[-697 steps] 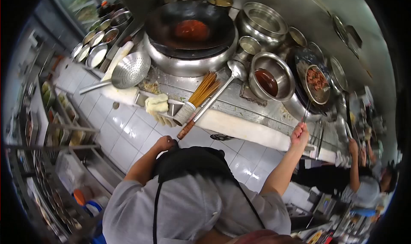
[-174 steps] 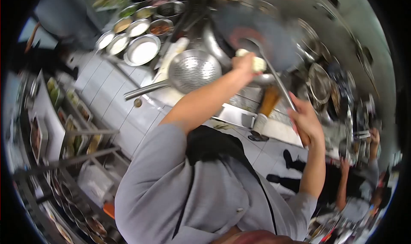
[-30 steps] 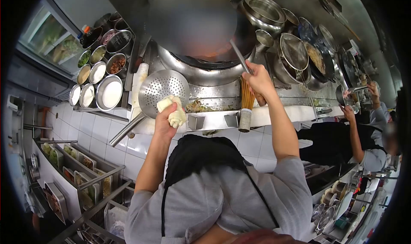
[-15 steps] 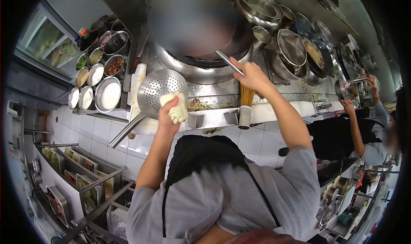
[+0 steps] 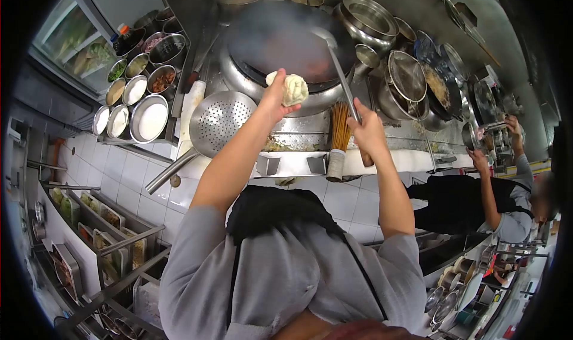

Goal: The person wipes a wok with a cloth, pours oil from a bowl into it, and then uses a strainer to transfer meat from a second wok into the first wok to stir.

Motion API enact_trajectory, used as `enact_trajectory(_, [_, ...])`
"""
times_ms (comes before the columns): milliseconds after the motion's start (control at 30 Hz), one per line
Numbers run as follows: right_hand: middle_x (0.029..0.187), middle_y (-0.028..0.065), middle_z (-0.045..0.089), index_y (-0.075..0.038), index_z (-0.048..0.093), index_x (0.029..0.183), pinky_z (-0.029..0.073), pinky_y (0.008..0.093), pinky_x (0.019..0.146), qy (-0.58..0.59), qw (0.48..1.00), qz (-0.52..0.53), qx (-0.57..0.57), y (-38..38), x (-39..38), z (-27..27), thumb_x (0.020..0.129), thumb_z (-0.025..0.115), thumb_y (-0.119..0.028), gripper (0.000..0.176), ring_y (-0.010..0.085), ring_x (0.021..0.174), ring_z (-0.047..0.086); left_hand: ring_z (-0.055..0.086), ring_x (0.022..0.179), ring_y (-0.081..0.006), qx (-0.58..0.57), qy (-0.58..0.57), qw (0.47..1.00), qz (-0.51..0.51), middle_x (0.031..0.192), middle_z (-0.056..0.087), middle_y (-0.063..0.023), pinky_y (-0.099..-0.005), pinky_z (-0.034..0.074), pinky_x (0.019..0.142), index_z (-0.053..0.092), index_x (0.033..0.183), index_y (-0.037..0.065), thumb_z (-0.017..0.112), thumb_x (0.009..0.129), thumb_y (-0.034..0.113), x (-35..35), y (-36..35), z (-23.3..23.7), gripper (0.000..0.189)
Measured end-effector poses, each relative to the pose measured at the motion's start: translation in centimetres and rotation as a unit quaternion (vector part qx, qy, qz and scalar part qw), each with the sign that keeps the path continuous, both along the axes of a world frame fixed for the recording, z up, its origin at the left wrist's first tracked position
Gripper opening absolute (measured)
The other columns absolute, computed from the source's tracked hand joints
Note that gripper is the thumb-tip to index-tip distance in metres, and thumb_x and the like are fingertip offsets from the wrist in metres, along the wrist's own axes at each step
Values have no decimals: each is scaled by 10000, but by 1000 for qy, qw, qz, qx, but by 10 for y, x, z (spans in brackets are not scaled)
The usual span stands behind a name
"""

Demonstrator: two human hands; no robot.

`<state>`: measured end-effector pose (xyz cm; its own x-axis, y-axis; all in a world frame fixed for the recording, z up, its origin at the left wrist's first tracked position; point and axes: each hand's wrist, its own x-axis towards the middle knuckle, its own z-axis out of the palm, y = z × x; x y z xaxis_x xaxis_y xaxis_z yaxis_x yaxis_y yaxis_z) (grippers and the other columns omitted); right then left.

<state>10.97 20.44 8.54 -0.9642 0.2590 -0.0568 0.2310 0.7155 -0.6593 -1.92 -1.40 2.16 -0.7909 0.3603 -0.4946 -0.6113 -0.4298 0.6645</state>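
Observation:
Bunched in my left hand (image 5: 278, 98) is a folded pale cloth (image 5: 295, 90), held at the near left rim of a large dark wok (image 5: 250, 47). Steam blurs the wok's contents, which look reddish. My right hand (image 5: 369, 134) grips a long metal wok ladle (image 5: 342, 77), whose wooden end sticks out below the fist. The ladle's head reaches into the wok and is partly hidden by steam. A perforated strainer (image 5: 221, 122) lies left of my left forearm. Beside my right hand a bamboo brush (image 5: 339, 131) stands at the stove's front edge.
Metal seasoning pots (image 5: 149, 119) stand at the left. To the right are stacked pots (image 5: 369, 17), a wire strainer (image 5: 407, 75) and another pan (image 5: 439, 83). A co-worker (image 5: 477, 200) stands at the far right, holding a pan. Food trays (image 5: 110, 244) sit behind at lower left.
My left hand has moved up and right with the cloth to the wok's rim. My right hand has lowered, and the ladle now points more steeply into the wok. The steam has thinned.

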Motion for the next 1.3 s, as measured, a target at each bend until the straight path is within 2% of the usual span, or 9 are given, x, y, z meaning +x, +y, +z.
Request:
enact_trajectory(167, [579,-1,511,-97,448,1404,343,248,342,-86,979,34,-182,-10,51,59,866,620,-79,565,74,411,476,647,791,-267,8,-73,992,103,958,649,-113,-388,542,607,549,1091,74,590,880,275,-32,23,-9,294])
enact_trajectory(267, [608,6,525,-104,462,1395,353,245,350,-146,964,45,-220,-9,63,94,869,615,-66,549,73,406,464,632,701,-270,22,-76,986,146,925,637,-137,-391,525,564,543,1053,25,562,879,199,-12,23,3,247])
enact_trajectory(367, [627,17,526,-88,461,1393,368,250,368,-192,962,79,-175,9,66,115,874,594,-52,537,80,420,462,629,707,-254,69,-72,990,99,891,628,-133,-402,523,559,546,1010,34,551,868,173,7,14,30,199])
enact_trajectory(667, [624,52,529,-31,438,1394,415,280,416,-63,992,100,-37,4,3,79,859,591,-69,558,115,436,481,626,724,-250,111,-9,986,124,869,621,-128,-395,510,526,543,976,52,562,802,138,55,10,-24,195])
enact_trajectory(900, [597,36,525,-41,429,1402,397,283,391,-142,980,135,-32,13,-13,96,853,609,-73,579,109,437,488,617,721,-241,111,-83,984,111,809,631,-72,-376,510,582,577,911,114,517,849,191,49,11,76,116])
enact_trajectory(1067, [935,261,661,-22,488,1339,531,403,757,-31,989,106,94,-7,-35,61,831,587,-112,525,347,818,680,621,701,-238,110,-34,981,155,805,624,-74,-387,506,554,556,890,124,522,836,184,19,25,-27,88])
enact_trajectory(1100, [996,282,638,-20,492,1331,484,419,882,4,989,107,102,-2,-32,53,831,584,-119,517,404,987,621,621,691,-238,113,-37,983,140,804,621,-78,-393,502,544,553,891,125,530,821,173,38,22,-21,88])
enact_trajectory(1200, [1022,294,626,-18,487,1337,478,409,871,38,987,109,111,0,11,81,837,610,-124,526,389,1025,617,614,637,-233,68,-74,986,130,802,621,-93,-405,473,477,559,907,121,546,791,152,89,10,19,121])
enact_trajectory(1300, [649,25,582,-49,502,1353,388,252,409,23,998,56,-31,3,29,82,849,627,-69,519,68,437,433,608,609,-225,96,-38,979,174,776,630,-91,-367,475,484,580,874,96,562,798,162,54,18,27,102])
